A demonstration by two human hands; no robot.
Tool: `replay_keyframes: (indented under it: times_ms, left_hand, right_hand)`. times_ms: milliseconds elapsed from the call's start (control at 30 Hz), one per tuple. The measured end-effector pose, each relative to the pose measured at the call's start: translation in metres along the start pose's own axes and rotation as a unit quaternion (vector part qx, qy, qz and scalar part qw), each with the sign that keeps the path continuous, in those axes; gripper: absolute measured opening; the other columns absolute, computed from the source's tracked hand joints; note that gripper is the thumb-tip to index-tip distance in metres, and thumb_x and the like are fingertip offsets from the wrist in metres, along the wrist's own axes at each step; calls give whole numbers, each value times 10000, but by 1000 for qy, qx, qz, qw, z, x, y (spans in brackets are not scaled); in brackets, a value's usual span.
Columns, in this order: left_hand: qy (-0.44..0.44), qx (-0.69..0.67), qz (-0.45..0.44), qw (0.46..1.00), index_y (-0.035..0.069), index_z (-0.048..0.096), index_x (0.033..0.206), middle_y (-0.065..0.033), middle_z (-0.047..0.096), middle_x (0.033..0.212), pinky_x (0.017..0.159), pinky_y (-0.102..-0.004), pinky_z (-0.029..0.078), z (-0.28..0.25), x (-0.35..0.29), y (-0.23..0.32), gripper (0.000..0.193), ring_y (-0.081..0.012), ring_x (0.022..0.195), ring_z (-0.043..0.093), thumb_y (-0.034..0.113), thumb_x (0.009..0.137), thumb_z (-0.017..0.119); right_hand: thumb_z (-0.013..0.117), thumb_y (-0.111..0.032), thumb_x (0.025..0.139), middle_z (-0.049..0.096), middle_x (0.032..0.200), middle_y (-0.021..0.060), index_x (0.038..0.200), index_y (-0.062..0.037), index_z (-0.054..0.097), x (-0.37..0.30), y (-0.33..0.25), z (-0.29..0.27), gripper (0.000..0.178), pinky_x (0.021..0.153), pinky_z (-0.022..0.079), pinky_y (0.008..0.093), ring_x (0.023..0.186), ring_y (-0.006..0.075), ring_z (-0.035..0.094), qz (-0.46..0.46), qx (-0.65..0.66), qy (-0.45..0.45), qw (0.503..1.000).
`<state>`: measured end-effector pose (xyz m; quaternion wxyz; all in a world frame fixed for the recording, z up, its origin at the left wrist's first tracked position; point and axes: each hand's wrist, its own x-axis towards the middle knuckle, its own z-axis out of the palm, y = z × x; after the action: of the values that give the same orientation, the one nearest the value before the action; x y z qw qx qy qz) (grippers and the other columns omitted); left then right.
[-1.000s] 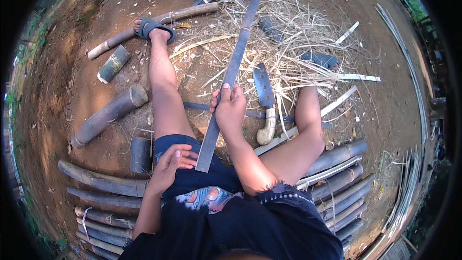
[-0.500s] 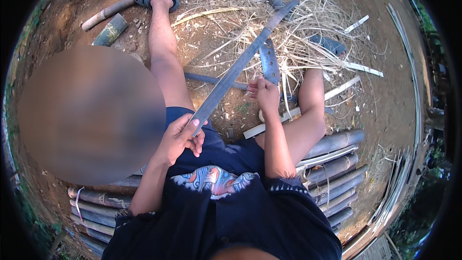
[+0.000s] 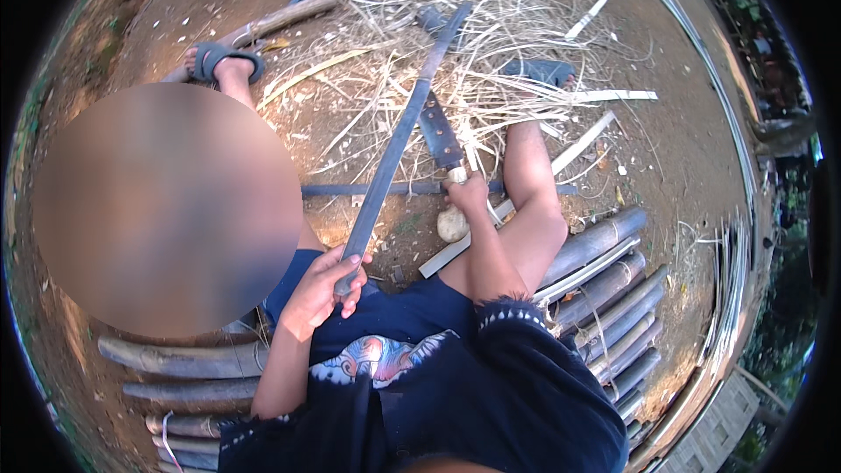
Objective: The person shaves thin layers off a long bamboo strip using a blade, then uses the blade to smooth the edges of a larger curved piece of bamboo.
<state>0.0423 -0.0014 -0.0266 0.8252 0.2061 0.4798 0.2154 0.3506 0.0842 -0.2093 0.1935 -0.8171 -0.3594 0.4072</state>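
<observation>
We hold a dark strip and a knife
Our left hand grasps the strip's near end; our right hand is wrapped around the knife's handle, right of the strip, with pale shavings beyond.

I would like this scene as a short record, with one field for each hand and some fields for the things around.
Left hand: holds the near end of a long dark strip
Right hand: grips the handle of a knife
Ground: pale shavings, heaped ahead
Right side: dark poles, side by side
Hidden: part of the left side, blurred
</observation>
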Motion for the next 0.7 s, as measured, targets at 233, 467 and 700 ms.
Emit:
replay_keyframes:
  times_ms: [233,467,700]
  left_hand:
    - [104,-14,65,992,88,564,1152,27,391,610,319,-220,222,-28,-3,-9,264,-53,359,297,324,1036,546]
    - [75,35,54,995,113,560,1135,21,393,602,309,-227,223,-29,9,-3,267,-63,350,291,361,1038,542]
    - [49,16,47,998,131,559,1134,13,402,608,317,-230,239,-8,4,2,241,-73,360,310,353,1043,535]
  right_hand:
    - [744,-69,708,638,991,383,1516,133,-59,-73,-69,-47,1157,829,556,475,937,476,673,-96,-67,9,993]
    - [651,-6,736,540,1285,366,1583,-59,63,-193,-70,-120,1032,756,567,511,902,456,680,-170,-87,126,974]
    - [640,-67,815,605,1012,230,1388,-12,408,-223,-83,-109,620,669,544,496,772,417,671,-408,-75,122,902]
